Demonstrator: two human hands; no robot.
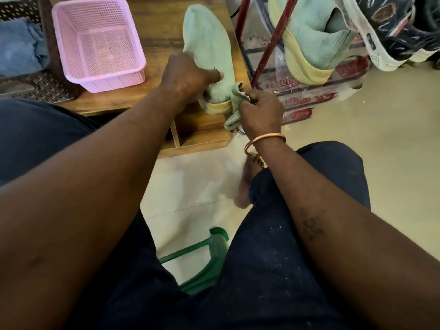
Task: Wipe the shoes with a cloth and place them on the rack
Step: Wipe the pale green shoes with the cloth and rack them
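The right hand is clenching a bunched cloth against the heel of the shoe, while the left hand is gripping its collar, pinning it on the worktop. Short strokes round the heel, with that hold staying firm, are probably serving best; beyond, its mate is sitting on the rack

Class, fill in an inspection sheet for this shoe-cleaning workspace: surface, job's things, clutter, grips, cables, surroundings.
Surface: wooden table, bare grain showing.
Job's things: green shoe lying on the table; cloth at its heel; matching shoe on the rack.
Clutter: pink basket; blue towel in a brown crate.
Grips: left hand holds the green shoe; right hand pinches the cloth.
Cables: nothing seen.
Surroundings: green stool, dark sneaker, pale floor.
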